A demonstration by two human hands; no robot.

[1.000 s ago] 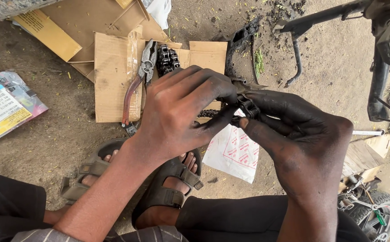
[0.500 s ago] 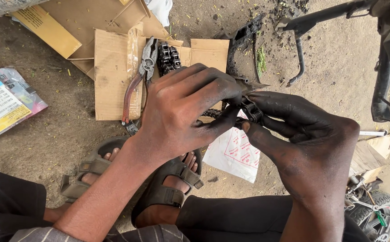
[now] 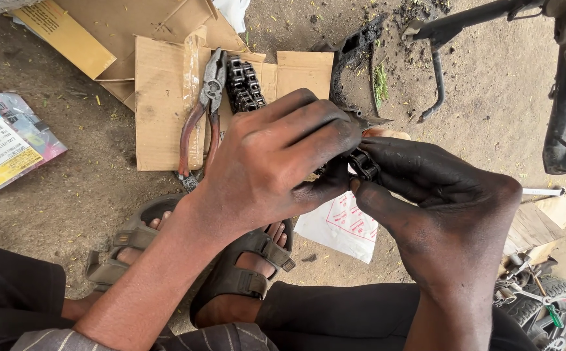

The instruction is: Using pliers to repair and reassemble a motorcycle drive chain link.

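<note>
Pinching chain (image 3: 363, 164) | left hand (image 3: 283, 162), right hand (image 3: 439, 195) closed (greasy)

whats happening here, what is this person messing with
A person crouched on dirt ground in sandals works on a piece of greasy roller chain with both bare, grimy hands. The left hand and the right hand pinch the chain between their fingertips, close together. On a flattened piece of cardboard just beyond lie pliers with reddish handles and a folded length of chain. A white plastic bag lies on the ground below the hands.
</note>
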